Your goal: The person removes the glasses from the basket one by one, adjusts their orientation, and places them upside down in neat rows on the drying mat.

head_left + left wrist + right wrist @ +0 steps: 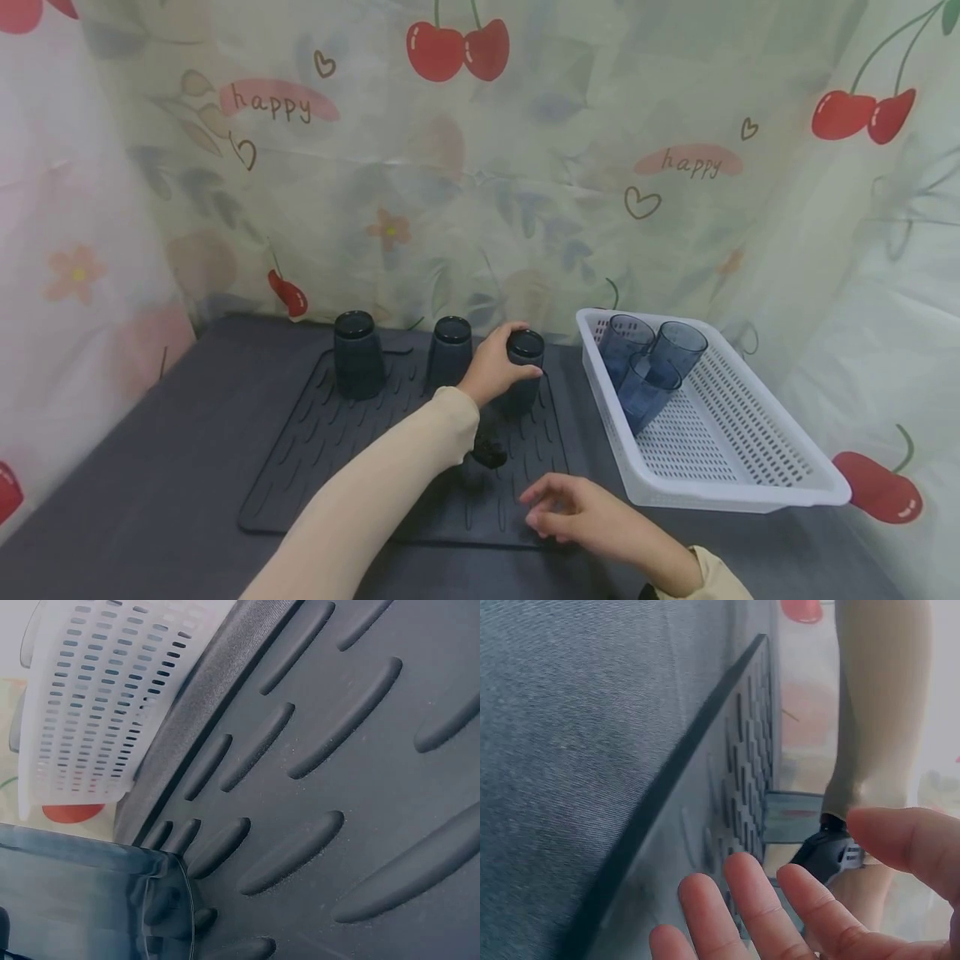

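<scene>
My left hand (493,368) grips an upside-down blue-tinted glass (526,348) near the top, at the right part of a dark ridged drying mat (322,475). In the left wrist view the rim end of that glass (90,892) is at the mat's ridges (292,855). To its left stand two more upside-down glasses, a middle one (448,354) close to my left hand and another (358,358) farther left. Over the mat's front right part my right hand (585,515) hovers with relaxed fingers (761,907), holding nothing.
A white perforated basket (750,498) stands to the right of the mat. Three glasses (648,387) lean together in its left back part. A patterned curtain (525,167) hangs behind the dark-covered table (180,450).
</scene>
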Tool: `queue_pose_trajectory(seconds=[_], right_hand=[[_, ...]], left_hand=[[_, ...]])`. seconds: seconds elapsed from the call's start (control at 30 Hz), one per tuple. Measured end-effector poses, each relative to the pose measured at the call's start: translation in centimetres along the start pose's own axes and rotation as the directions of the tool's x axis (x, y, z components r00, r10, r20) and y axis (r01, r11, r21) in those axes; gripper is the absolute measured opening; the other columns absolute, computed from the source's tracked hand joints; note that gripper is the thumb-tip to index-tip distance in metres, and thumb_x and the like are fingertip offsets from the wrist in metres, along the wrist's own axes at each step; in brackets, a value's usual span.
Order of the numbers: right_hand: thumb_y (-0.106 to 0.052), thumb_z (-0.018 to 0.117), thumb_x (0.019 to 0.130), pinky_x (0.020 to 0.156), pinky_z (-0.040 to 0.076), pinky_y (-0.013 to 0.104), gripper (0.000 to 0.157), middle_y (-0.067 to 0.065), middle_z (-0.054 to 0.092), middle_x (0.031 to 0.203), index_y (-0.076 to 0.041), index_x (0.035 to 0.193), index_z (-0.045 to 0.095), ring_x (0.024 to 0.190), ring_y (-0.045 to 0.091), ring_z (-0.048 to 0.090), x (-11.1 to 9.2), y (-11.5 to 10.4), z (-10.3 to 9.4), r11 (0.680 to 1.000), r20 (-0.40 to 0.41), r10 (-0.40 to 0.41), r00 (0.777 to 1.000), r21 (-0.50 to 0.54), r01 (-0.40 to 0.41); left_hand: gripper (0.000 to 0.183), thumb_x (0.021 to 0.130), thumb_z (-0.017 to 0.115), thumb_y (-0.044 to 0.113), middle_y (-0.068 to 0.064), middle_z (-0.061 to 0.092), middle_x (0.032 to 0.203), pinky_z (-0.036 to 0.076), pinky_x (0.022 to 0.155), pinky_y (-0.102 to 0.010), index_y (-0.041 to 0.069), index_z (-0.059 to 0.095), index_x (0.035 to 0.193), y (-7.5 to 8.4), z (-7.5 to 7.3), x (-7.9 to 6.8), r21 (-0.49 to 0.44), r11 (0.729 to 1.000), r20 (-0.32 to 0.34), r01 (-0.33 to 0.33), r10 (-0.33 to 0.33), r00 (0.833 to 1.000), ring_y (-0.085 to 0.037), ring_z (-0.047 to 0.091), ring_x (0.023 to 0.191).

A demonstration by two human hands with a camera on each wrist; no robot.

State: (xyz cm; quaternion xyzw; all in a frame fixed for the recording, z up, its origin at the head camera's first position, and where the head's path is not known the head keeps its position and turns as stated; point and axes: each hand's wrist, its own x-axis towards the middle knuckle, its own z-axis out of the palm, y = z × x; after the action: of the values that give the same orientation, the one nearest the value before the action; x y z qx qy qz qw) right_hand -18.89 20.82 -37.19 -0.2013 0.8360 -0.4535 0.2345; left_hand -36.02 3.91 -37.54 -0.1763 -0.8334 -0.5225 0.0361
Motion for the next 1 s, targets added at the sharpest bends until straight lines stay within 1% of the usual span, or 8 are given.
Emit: queue_pose_trajectory(seconds=[0.23,0.47,0.53,0.63,0.7,0.73,0.87,1.0], right_hand=[[-0.024,0.061,0.096,0.072,0.055,0.034,0.036,0.009,0.067,0.100,0.002,0.120,0.059,0.087,0.024,0.066,-0.4,-0.8,-0.6,1.000,-0.023,-0.023,0.999,0.015,0.023],[-0.026,0.060,0.097,0.082,0.055,0.044,0.038,0.013,0.064,0.107,0.001,0.124,0.057,0.097,0.030,0.065,-1.1,-2.1,-1.4,0.999,-0.042,-0.030,0.999,0.043,0.032],[-0.027,0.060,0.097,0.083,0.055,0.043,0.039,0.013,0.064,0.108,-0.001,0.125,0.056,0.097,0.027,0.065,-1.3,-2.5,-1.8,0.999,-0.054,-0.037,0.998,0.038,0.039],[-0.025,0.058,0.098,0.083,0.055,0.036,0.039,0.013,0.064,0.111,-0.001,0.127,0.055,0.098,0.022,0.065,-1.8,-3.3,-2.6,0.997,-0.078,-0.072,0.994,0.023,0.074],[-0.025,0.057,0.099,0.081,0.055,0.032,0.039,0.014,0.064,0.113,0.000,0.129,0.053,0.097,0.017,0.065,-2.1,-3.7,-3.2,0.995,-0.101,-0.098,0.990,0.009,0.099],[-0.024,0.057,0.099,0.081,0.054,0.031,0.039,0.016,0.064,0.114,0.001,0.129,0.053,0.097,0.018,0.065,-2.2,-3.9,-3.5,0.994,-0.115,-0.111,0.987,0.008,0.112],[-0.021,0.056,0.099,0.082,0.054,0.031,0.040,0.020,0.063,0.118,0.004,0.130,0.051,0.101,0.019,0.065,-2.6,-4.5,-4.4,0.989,-0.183,-0.148,0.972,0.001,0.151],[-0.018,0.057,0.098,0.082,0.055,0.029,0.038,0.022,0.063,0.119,0.004,0.129,0.051,0.101,0.014,0.067,-2.9,-4.7,-4.9,0.981,-0.268,-0.190,0.944,-0.016,0.193]], left_hand=[[0.076,0.080,0.081,0.020,-0.004,0.047,0.143,0.048,0.098,-0.040,0.019,0.042,0.145,-0.1,0.0,0.2,-0.007,1.000,-0.001,-0.007,0.007,1.000,-0.023,0.052,0.126],[0.074,0.080,0.080,0.018,-0.004,0.047,0.144,0.047,0.100,-0.041,0.020,0.042,0.144,0.0,0.0,0.0,-0.014,1.000,-0.004,-0.003,0.003,1.000,-0.024,0.051,0.127],[0.074,0.081,0.080,0.017,-0.005,0.047,0.144,0.046,0.101,-0.041,0.020,0.043,0.144,0.0,0.0,0.0,-0.009,1.000,-0.009,-0.009,0.009,1.000,-0.024,0.050,0.128],[0.073,0.080,0.080,0.017,-0.005,0.047,0.144,0.045,0.102,-0.042,0.019,0.043,0.144,-0.1,0.1,0.1,-0.005,1.000,-0.015,-0.015,0.015,1.000,-0.024,0.050,0.128],[0.073,0.080,0.081,0.017,-0.005,0.047,0.144,0.045,0.102,-0.042,0.019,0.043,0.143,-0.2,0.2,0.1,-0.005,1.000,-0.018,-0.015,0.015,1.000,-0.024,0.050,0.128],[0.073,0.080,0.081,0.018,-0.005,0.047,0.144,0.045,0.102,-0.042,0.019,0.043,0.143,-0.2,0.2,0.1,-0.005,1.000,-0.020,-0.016,0.016,1.000,-0.024,0.050,0.128],[0.074,0.079,0.081,0.017,-0.006,0.049,0.142,0.046,0.100,-0.041,0.019,0.044,0.143,-0.2,0.2,0.0,-0.015,1.000,-0.028,-0.017,0.017,0.999,-0.024,0.052,0.126],[0.074,0.079,0.081,0.017,-0.006,0.049,0.141,0.047,0.099,-0.042,0.018,0.044,0.143,-0.2,0.2,0.1,-0.022,1.000,-0.029,-0.019,0.018,0.999,-0.025,0.052,0.125]])
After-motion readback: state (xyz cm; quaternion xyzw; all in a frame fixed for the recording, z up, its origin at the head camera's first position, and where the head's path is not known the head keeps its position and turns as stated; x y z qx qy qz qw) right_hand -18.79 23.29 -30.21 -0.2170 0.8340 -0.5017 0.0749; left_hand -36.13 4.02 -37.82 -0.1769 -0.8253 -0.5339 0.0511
